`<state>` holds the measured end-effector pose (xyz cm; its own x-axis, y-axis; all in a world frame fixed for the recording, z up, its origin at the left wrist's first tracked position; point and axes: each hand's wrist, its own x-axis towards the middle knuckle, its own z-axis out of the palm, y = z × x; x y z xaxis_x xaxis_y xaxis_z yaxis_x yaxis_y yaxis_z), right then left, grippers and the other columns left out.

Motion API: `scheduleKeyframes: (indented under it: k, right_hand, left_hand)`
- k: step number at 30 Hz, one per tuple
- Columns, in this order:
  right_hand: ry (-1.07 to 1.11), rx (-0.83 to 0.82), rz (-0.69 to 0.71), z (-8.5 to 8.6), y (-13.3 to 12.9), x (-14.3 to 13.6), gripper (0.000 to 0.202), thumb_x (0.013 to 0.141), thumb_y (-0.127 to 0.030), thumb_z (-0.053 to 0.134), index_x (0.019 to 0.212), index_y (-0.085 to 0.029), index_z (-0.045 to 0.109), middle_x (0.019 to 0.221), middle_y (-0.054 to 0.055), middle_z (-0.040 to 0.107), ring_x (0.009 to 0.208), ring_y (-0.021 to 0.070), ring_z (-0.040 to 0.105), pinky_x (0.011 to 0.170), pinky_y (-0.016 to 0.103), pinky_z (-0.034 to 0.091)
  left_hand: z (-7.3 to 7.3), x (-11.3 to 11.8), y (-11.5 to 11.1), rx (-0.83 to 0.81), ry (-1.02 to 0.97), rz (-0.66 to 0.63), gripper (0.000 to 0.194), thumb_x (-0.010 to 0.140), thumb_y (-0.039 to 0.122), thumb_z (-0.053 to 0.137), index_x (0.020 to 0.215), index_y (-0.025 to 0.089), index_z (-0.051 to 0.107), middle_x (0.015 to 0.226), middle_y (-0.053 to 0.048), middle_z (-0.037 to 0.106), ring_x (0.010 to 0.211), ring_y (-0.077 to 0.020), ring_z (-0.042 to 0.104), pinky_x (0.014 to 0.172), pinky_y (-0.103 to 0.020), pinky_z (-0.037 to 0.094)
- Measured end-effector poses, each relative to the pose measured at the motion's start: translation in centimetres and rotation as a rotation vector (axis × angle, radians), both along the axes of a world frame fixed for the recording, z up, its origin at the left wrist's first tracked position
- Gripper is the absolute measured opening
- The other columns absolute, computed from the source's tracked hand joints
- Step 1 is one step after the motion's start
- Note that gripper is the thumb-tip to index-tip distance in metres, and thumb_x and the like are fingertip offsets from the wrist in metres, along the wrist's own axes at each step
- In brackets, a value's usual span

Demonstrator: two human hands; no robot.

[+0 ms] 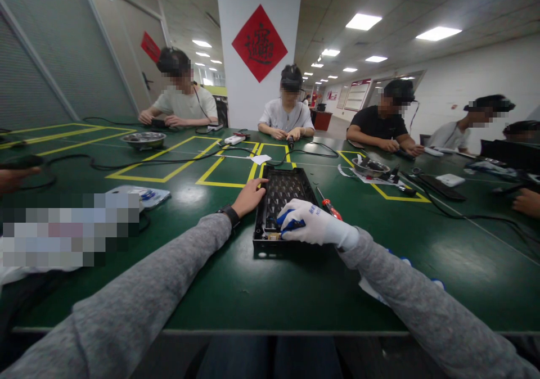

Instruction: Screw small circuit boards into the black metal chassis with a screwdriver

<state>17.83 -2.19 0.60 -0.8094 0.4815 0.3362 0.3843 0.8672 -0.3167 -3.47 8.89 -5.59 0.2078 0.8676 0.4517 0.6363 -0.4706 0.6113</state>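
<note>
A black rectangular casing (291,183) lies open side up in front of me, with rows of small pegs or keys inside. My bare left hand (250,197) is closed on its left wall, fingers over the rim. Inside its near end, my right hand (310,221), in a white glove with blue fingertips, has its fingers bent and pressed together. Whatever they pinch is hidden under the glove. A small brass-coloured part (272,237) shows just left of those fingertips. To the right of the casing lies a screwdriver (331,208) with a red handle.
Metal bowls (144,139) (370,167) stand farther off at left and right. Black cables (181,162) cross the green table (202,294). A plastic bag (154,196) lies left. White paper (260,159) sits beyond the casing. Several people work around the table.
</note>
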Motion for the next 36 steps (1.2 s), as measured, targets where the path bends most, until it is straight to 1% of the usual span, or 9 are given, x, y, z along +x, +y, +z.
scheduleKeyframes:
  k: [8, 20, 25, 30, 36]
  right_hand:
    - [0.002, -0.023, 0.029, 0.0, 0.07, 0.15, 0.018, 0.075, -0.036, 0.064, 0.08, -0.019, 0.07, 0.097, 0.005, 0.064, 0.091, 0.0152, 0.056, 0.085, 0.031, 0.043]
    - [0.017, -0.019, 0.018, -0.07, 0.08, 0.06, 0.019, 0.074, -0.037, 0.065, 0.08, -0.019, 0.069, 0.096, 0.005, 0.064, 0.09, 0.0149, 0.056, 0.085, 0.03, 0.044]
    - [0.026, -0.026, 0.027, -0.17, 0.15, 0.08, 0.018, 0.073, -0.036, 0.066, 0.079, -0.02, 0.069, 0.096, 0.005, 0.065, 0.09, 0.0153, 0.056, 0.085, 0.032, 0.043]
    - [0.037, -0.01, 0.008, -0.13, 0.07, 0.12, 0.017, 0.074, -0.035, 0.066, 0.08, -0.02, 0.069, 0.097, 0.005, 0.064, 0.091, 0.0152, 0.056, 0.085, 0.031, 0.044]
    - [0.005, -0.011, 0.013, -0.2, 0.21, 0.16, 0.02, 0.074, -0.038, 0.065, 0.08, -0.02, 0.07, 0.097, 0.005, 0.064, 0.091, 0.0155, 0.056, 0.085, 0.031, 0.043]
  left_hand:
    - [0.02, 0.0, -0.1, -0.008, -0.005, 0.007, 0.042, 0.076, 0.019, 0.04, 0.115, 0.015, 0.056, 0.113, -0.008, 0.057, 0.106, -0.0205, 0.05, 0.099, -0.037, 0.037]
    - [0.02, -0.01, -0.02, -0.011, 0.002, 0.006, 0.043, 0.076, 0.019, 0.04, 0.115, 0.014, 0.056, 0.112, -0.009, 0.057, 0.105, -0.0205, 0.051, 0.098, -0.036, 0.038]
    - [0.06, 0.0, -0.11, -0.01, 0.001, 0.007, 0.043, 0.076, 0.018, 0.04, 0.115, 0.016, 0.056, 0.114, -0.008, 0.057, 0.107, -0.0202, 0.05, 0.099, -0.036, 0.037]
    - [0.07, -0.01, -0.11, -0.013, 0.001, 0.007, 0.042, 0.076, 0.019, 0.04, 0.115, 0.016, 0.056, 0.115, -0.007, 0.057, 0.108, -0.0203, 0.049, 0.1, -0.036, 0.037]
    - [0.11, -0.02, -0.12, -0.006, 0.004, 0.003, 0.042, 0.076, 0.019, 0.04, 0.115, 0.015, 0.056, 0.113, -0.008, 0.057, 0.107, -0.0204, 0.05, 0.099, -0.036, 0.038]
